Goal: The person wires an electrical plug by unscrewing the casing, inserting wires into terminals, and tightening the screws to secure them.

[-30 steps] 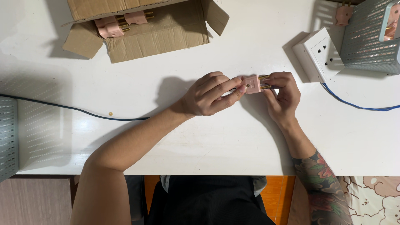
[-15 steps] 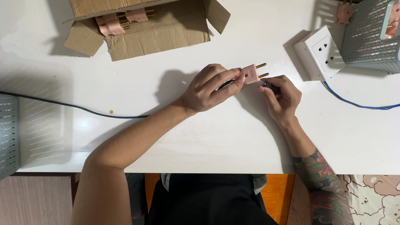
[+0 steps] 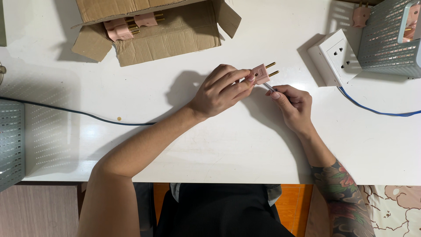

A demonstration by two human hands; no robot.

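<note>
- Two hands meet over the middle of the white table (image 3: 245, 145): the left hand (image 3: 221, 90) is curled shut around a small pink plug (image 3: 261, 73), pinching its body between thumb and fingertips.
- Two brass prongs stick out of the plug's far end; its long axis runs on a slant, prongs pointing up and to the right, toward the white socket block (image 3: 335, 57).
- The right hand (image 3: 294, 105) is closed on a thin tool (image 3: 268, 87), apparently a small screwdriver; its metal tip lies at the plug's lower side, though whether it touches cannot be told.
- The plug is held just above the tabletop, near the centre, well apart from every table edge.
- Open white surface lies below and to the left of the hands, crossed only by a dark cable (image 3: 79, 113) running in from the left.
- Behind the hands, an open cardboard box (image 3: 175, 35) holds more pink plugs.
- To the right, the socket block sits beside a grey mesh basket (image 3: 386, 44), with a blue wire (image 3: 377, 112) curving away from the block toward the right edge.
- Another grey perforated bin (image 3: 11, 145) stands at the left edge.
</note>
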